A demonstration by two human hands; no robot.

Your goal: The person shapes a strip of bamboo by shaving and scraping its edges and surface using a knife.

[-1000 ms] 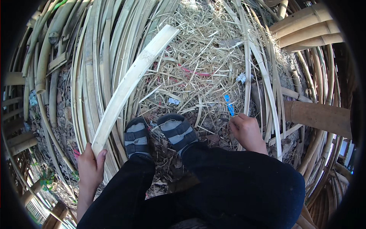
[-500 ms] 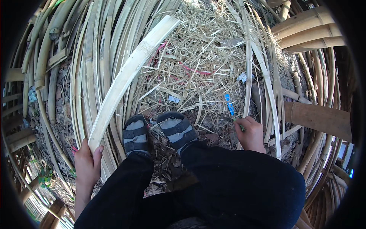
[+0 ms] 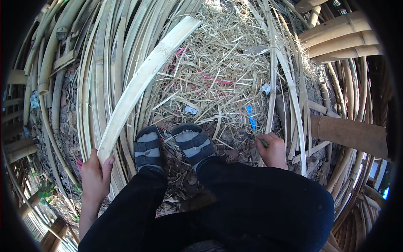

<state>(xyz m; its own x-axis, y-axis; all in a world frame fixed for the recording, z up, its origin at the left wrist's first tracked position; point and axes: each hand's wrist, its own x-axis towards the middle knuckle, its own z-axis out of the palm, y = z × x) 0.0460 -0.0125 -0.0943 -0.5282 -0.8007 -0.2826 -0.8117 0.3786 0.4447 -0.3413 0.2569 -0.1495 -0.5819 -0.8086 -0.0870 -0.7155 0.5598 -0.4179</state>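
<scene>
A long, pale split bamboo strip (image 3: 145,84) slants from the lower left up and to the right. My left hand (image 3: 95,174) grips its near end, with the thumb on the right side. My right hand (image 3: 273,150) is closed near my right knee, around something small and green (image 3: 264,143); most of it is hidden by the fingers, so its kind is unclear. Just beyond that hand a narrow blue piece (image 3: 251,116) lies on the shavings. Both my feet, in dark strapped sandals (image 3: 194,145), stand between the hands.
Bamboo shavings (image 3: 222,63) cover the ground ahead, with pink string among them. Many bamboo strips (image 3: 98,75) lie lengthwise on the left. More strips (image 3: 289,84) run along the right, beside a thick bamboo pole (image 3: 350,133) and stacked bamboo pieces (image 3: 338,38).
The whole view has shifted slightly. My right hand has turned a little, and the green thing in it shows differently. My left hand still holds the bamboo strip in nearly the same place.
</scene>
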